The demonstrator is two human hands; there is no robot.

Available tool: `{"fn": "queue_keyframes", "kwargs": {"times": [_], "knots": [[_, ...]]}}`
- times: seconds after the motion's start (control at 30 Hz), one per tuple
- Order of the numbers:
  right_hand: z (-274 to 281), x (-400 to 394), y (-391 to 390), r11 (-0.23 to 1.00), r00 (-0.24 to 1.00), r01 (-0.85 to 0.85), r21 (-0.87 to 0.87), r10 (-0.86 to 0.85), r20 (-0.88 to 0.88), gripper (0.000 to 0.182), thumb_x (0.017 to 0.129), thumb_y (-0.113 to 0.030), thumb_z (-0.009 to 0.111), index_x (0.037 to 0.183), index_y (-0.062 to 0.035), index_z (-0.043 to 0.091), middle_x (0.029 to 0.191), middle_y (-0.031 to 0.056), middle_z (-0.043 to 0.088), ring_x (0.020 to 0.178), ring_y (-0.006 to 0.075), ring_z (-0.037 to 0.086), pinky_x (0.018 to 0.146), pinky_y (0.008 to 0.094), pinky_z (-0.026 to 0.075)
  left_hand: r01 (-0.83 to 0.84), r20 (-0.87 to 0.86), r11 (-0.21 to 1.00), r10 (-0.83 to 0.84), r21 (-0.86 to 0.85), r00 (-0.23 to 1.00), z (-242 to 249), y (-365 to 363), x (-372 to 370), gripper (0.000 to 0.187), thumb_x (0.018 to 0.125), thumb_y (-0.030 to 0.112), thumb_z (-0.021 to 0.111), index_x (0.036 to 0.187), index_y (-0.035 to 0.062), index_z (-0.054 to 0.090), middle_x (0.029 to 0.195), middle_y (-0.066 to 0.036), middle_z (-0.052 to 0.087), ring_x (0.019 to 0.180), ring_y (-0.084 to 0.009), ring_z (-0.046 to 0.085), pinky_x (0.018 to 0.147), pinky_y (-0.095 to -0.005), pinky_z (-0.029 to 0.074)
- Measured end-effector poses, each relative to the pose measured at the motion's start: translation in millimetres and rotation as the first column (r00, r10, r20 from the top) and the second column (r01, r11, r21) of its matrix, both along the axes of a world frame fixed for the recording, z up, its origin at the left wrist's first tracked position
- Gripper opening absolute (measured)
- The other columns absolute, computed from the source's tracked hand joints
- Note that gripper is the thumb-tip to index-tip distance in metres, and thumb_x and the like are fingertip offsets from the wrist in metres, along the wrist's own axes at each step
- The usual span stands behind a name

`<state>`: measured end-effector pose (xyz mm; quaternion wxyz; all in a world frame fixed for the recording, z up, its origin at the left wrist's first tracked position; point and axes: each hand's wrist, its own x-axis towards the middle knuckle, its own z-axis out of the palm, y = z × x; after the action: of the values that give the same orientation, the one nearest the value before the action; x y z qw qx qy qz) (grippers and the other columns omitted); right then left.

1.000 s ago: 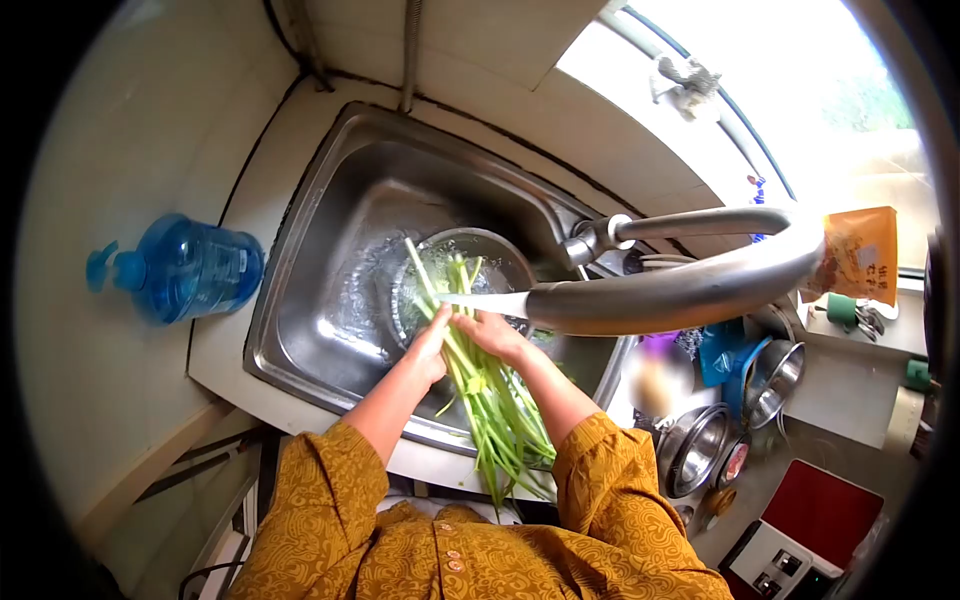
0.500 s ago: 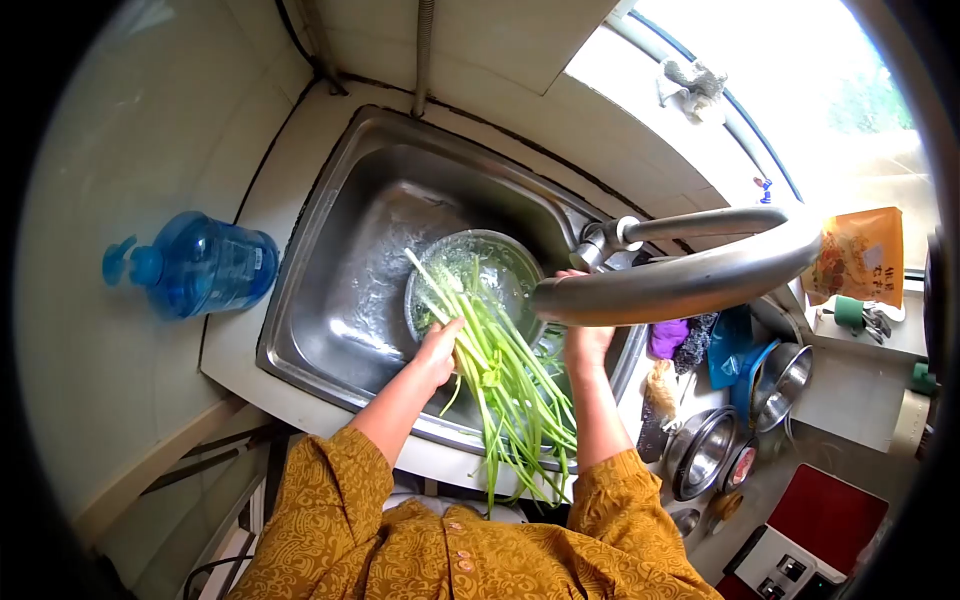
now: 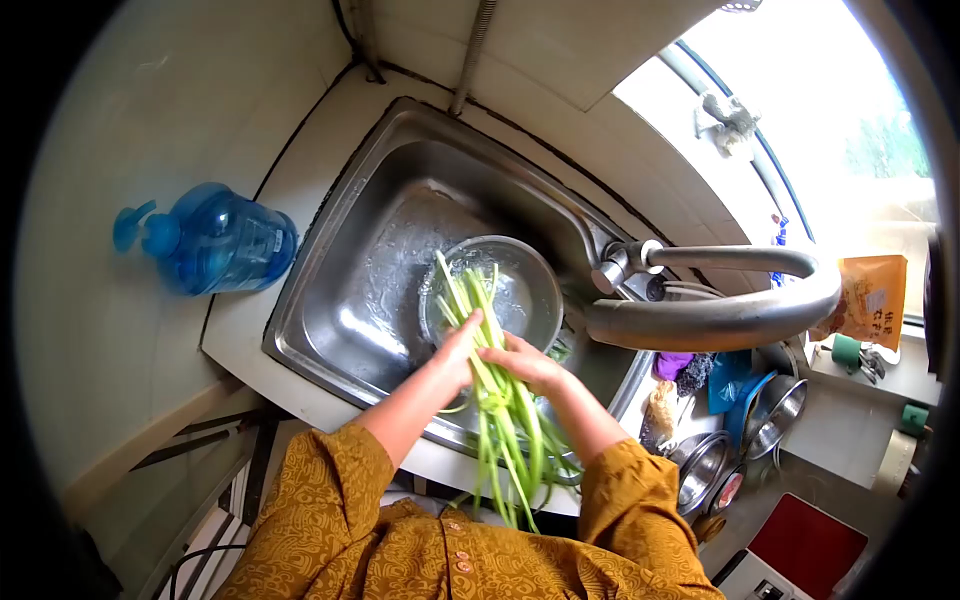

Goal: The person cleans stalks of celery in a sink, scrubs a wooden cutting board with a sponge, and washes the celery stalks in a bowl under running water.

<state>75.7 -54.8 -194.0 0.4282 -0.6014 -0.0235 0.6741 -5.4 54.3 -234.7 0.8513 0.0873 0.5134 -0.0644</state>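
Head cam: green stalks (image 3: 500, 405) held by L hand (image 3: 459, 346) & R hand (image 3: 528, 364), tips over metal bowl (image 3: 530, 290), lower ends hung past bowl's near side; stalks prob. best gripped snugly, w/ tips above bowl.

Stalks (image 3: 497, 405) overhang the bowl (image 3: 541, 280) in the sink (image 3: 345, 265), right of a bottle (image 3: 230, 243).

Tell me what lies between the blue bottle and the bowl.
In the head view, a strip of counter, then the sink's rim and inside, between bottle and bowl.
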Motion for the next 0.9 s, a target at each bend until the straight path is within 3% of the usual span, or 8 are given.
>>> {"fn": "queue_keyframes", "kwargs": {"times": [0.23, 0.37, 0.43, 0.57, 0.63, 0.7, 0.77, 0.9], "knots": [[106, 30, -15, 0.937, 0.988, -0.029, -0.348, -0.027, -0.154, 0.046, 0.091, -0.028, 0.06, 0.123, 0.0038, 0.05, 0.105, 0.0144, 0.062, 0.092, 0.019, 0.062, 0.081, 0.0319, 0.052, -0.047, 0.161, 0.966, 0.09, -0.256, 0.983, 44, -53, 2, 0.032, 0.096, 0.03, 0.051, 0.117, 0.0056, 0.052, 0.106, -0.014, 0.059, 0.094, -0.0257, 0.06, 0.083, -0.0428, 0.053], [80, 42, 8, 0.939, 0.974, -0.118, -0.324, 0.047, -0.22, 0.048, 0.092, -0.037, 0.056, 0.121, 0.0009, 0.052, 0.105, 0.0131, 0.064, 0.089, 0.0186, 0.063, 0.078, 0.0329, 0.053, -0.081, 0.075, 0.953, 0.107, -0.293, 0.991, 35, -27, 12, 0.037, 0.093, 0.033, 0.057, 0.118, 0.007, 0.052, 0.109, -0.014, 0.058, 0.099, -0.0271, 0.059, 0.087, -0.0441, 0.051], [25, 53, 28, 0.973, 0.951, -0.046, -0.226, -0.027, -0.309, 0.058, 0.091, -0.052, 0.051, 0.123, -0.0042, 0.053, 0.111, 0.0129, 0.062, 0.093, 0.0195, 0.062, 0.082, 0.0346, 0.052, -0.129, 0.118, 0.915, 0.187, -0.382, 0.975, 8, 15, 22, 0.048, 0.089, 0.049, 0.055, 0.117, 0.0091, 0.055, 0.109, -0.015, 0.06, 0.1, -0.0289, 0.059, 0.089, -0.0476, 0.05], [-37, 52, 70, 0.979, 0.993, 0.081, -0.187, -0.095, -0.07, 0.074, 0.087, -0.052, 0.059, 0.135, -0.0018, 0.034, 0.121, 0.0179, 0.055, 0.107, 0.0249, 0.057, 0.093, 0.0354, 0.046, -0.095, 0.134, 0.961, 0.134, -0.26, 0.982, -30, 42, 24, 0.042, 0.093, 0.046, 0.049, 0.114, 0.0092, 0.057, 0.105, -0.014, 0.062, 0.1, -0.0294, 0.06, 0.086, -0.0486, 0.051], [-48, 36, 54, 0.992, 0.936, -0.087, -0.097, 0.115, 0.334, 0.075, 0.089, -0.047, 0.059, 0.138, -0.0003, 0.027, 0.122, 0.0204, 0.053, 0.111, 0.0262, 0.054, 0.092, 0.0357, 0.045, -0.077, 0.044, 0.981, 0.087, -0.179, 0.995, -37, 27, 18, 0.039, 0.095, 0.042, 0.047, 0.113, 0.0089, 0.057, 0.103, -0.014, 0.063, 0.099, -0.0294, 0.06, 0.084, -0.0482, 0.052], [-24, 38, 39, 0.974, 0.881, -0.22, -0.053, 0.222, 0.417, 0.069, 0.093, -0.037, 0.055, 0.141, -0.0005, 0.021, 0.127, 0.0215, 0.049, 0.118, 0.0245, 0.047, 0.1, 0.0344, 0.038, -0.139, 0.125, 0.988, 0.146, -0.068, 0.981, -22, 4, 8, 0.03, 0.098, 0.031, 0.045, 0.116, 0.0086, 0.053, 0.106, -0.013, 0.061, 0.097, -0.0281, 0.061, 0.082, -0.0463, 0.053], [16, 42, 30, 0.967, 0.895, -0.253, 0.022, 0.225, 0.386, 0.067, 0.095, -0.034, 0.053, 0.144, -0.0021, 0.019, 0.131, 0.0205, 0.046, 0.121, 0.0231, 0.044, 0.103, 0.0332, 0.034, -0.291, 0.144, 0.956, 0.291, -0.022, 0.946, 0, -23, 3, 0.035, 0.097, 0.018, 0.048, 0.129, 0.0106, 0.036, 0.124, -0.012, 0.05, 0.107, -0.023, 0.056, 0.089, -0.0417, 0.05], [31, 66, 17, 0.964, 0.951, -0.257, 0.073, 0.238, 0.198, 0.073, 0.094, -0.036, 0.055, 0.148, -0.0079, 0.015, 0.14, 0.0146, 0.04, 0.128, 0.0207, 0.037, 0.106, 0.0325, 0.029, -0.339, 0.364, 0.922, 0.256, 0.186, 0.895, 24, -41, -3, 0.046, 0.097, 0.018, 0.049, 0.137, 0.0115, 0.027, 0.132, -0.009, 0.043, 0.12, -0.0197, 0.044, 0.103, -0.0336, 0.036]]}}
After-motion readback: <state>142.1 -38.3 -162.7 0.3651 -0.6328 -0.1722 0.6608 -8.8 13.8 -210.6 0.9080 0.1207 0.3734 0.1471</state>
